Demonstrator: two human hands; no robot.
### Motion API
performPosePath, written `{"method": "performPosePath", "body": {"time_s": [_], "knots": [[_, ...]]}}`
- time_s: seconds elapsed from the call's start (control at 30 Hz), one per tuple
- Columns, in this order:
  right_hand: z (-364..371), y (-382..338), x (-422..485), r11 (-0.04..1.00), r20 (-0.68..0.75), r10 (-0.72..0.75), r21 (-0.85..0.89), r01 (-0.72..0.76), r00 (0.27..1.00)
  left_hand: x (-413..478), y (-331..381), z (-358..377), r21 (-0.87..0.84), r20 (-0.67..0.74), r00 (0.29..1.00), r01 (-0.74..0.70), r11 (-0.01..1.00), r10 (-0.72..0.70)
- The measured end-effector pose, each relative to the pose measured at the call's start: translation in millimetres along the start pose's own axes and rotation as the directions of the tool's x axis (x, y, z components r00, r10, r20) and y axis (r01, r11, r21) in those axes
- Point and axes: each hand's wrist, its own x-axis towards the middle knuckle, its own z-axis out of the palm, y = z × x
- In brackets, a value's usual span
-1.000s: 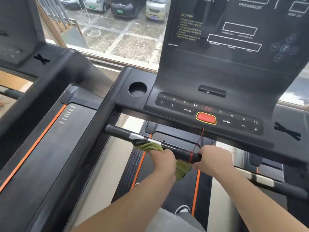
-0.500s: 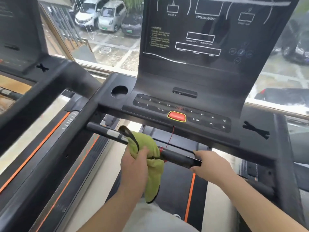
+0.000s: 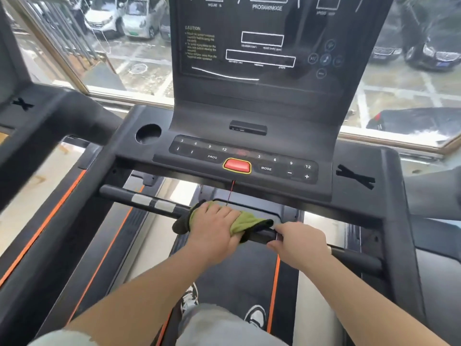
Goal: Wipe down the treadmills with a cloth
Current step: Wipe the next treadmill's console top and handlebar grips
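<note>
A black treadmill stands in front of me, its console (image 3: 249, 151) carrying a red stop button (image 3: 237, 165) and a tall dark display (image 3: 269, 46). Below the console runs a black handlebar (image 3: 149, 201) with silver sensor strips. My left hand (image 3: 214, 228) grips a green cloth (image 3: 247, 221) wrapped over the bar near its middle. Just to the right of the cloth, my right hand (image 3: 299, 243) holds the end of the same bar. A thin red cord (image 3: 231, 191) hangs from under the stop button down to the cloth.
A second treadmill (image 3: 50, 196) with orange stripes stands close on the left, and another machine's edge (image 3: 434, 196) shows at the right. A cup holder (image 3: 148, 133) sits left of the keypad. Behind is a window onto parked cars. My shoes rest on the belt (image 3: 249, 283).
My left hand slid the cloth rightward along the handlebar, from beside the silver strips toward my right hand. The cloth now lies flat over the bar instead of hanging down.
</note>
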Motion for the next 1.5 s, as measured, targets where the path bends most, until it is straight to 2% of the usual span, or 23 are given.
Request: {"method": "performPosePath", "body": {"time_s": [0.13,0.17,0.27,0.33,0.47,0.53,0.63,0.67,0.8,0.9,0.97,1.03,1.07,1.1,1.13,1.2,1.23,1.3,1.4,1.43,1.5], "knots": [[-1.5,-1.1,1.0,1.0,0.007,-0.004,-0.009,0.004,1.0,30.6,6.0,-32.0,-0.003,0.206,0.974,0.101,0.995,-0.098],[-0.2,-1.0,0.9,1.0,-0.001,-0.001,-0.007,0.001,1.0,31.9,8.0,-29.5,-0.012,0.198,0.973,0.126,0.992,-0.121],[2.4,-1.0,-1.5,1.0,-0.012,0.008,0.012,-0.007,1.0,0.8,14.8,3.3,-0.081,-0.007,0.992,0.127,0.989,-0.128],[4.6,-0.6,-1.8,1.0,-0.029,0.004,0.016,-0.004,1.0,-32.2,19.1,26.0,-0.187,-0.104,0.99,0.075,0.979,-0.096],[4.4,1.1,-3.3,1.0,-0.029,-0.011,0.028,0.012,1.0,-43.1,10.0,42.5,-0.185,-0.134,0.991,-0.004,0.983,-0.021],[2.5,0.3,-2.2,1.0,-0.019,-0.016,0.021,0.016,1.0,-19.4,3.2,29.5,-0.172,-0.13,0.988,0.063,0.983,-0.086],[2.2,3.7,-2.5,1.0,-0.024,-0.009,0.029,0.01,1.0,4.1,12.9,5.1,-0.105,-0.066,0.956,0.277,0.955,-0.285],[3.6,4.5,-3.6,0.999,-0.036,-0.001,0.043,0.002,0.999,2.3,26.0,4.0,-0.07,-0.041,0.954,0.295,0.953,-0.298],[9.1,10.2,-11.7,0.997,-0.113,0.066,0.053,-0.06,0.991,-27.9,81.7,21.9,-0.112,-0.061,0.974,0.209,0.972,-0.216],[14.8,29.3,-21.6,0.995,-0.085,0.093,0.028,-0.091,0.992,-29.3,89.3,22.6,-0.143,-0.061,0.978,0.19,0.971,-0.201],[16.1,39.6,-26.1,0.995,-0.056,0.084,0.064,-0.08,0.995,-30.4,100.4,13.2,-0.144,-0.048,0.992,0.106,0.984,-0.114],[15.0,45.5,-31.8,0.996,-0.058,0.061,0.068,-0.057,0.996,-40.9,124.6,9.7,-0.297,-0.049,0.999,-0.028,0.954,0.014],[11.3,47.0,-35.9,0.998,-0.047,0.052,0.035,-0.051,0.998,-49.0,138.9,6.7,-0.459,0.007,0.998,-0.049,0.887,0.058],[8.3,51.2,-38.3,0.999,-0.032,0.044,0.003,-0.044,0.998,-54.7,149.2,0.9,-0.607,0.086,0.995,0.006,0.795,0.058],[5.3,55.7,-40.0,0.999,-0.002,0.047,-0.02,-0.047,0.999,-58.2,153.8,-3.1,-0.72,0.181,0.982,0.097,0.687,0.051],[1.2,63.1,-42.0,0.998,0.057,0.05,0.023,-0.051,0.997,-60.8,145.2,-3.0,-0.871,0.278,0.96,0.267,0.411,-0.034],[0.6,65.2,-42.3,0.997,0.072,0.049,0.056,-0.053,0.996,-62.3,137.1,-6.3,-0.903,0.311,0.945,0.326,0.279,-0.097],[0.6,61.2,-43.1,0.996,0.072,0.046,0.069,-0.05,0.996,-65.4,117.8,-20.4,-0.917,0.356,0.901,0.388,0.095,-0.247],[1.6,49.7,-40.2,0.998,-0.014,0.026,0.056,-0.025,1.0,-66.5,87.8,-46.2,-0.908,0.417,0.79,0.384,-0.167,-0.449],[1.9,45.4,-38.4,0.998,-0.04,0.017,0.055,-0.015,0.999,-64.7,77.5,-54.9,-0.909,0.416,0.756,0.352,-0.221,-0.506],[2.2,35.7,-34.3,0.998,-0.064,0.01,0.056,-0.006,0.998,-61.0,57.5,-72.1,-0.936,0.351,0.695,0.244,-0.253,-0.627]]}}
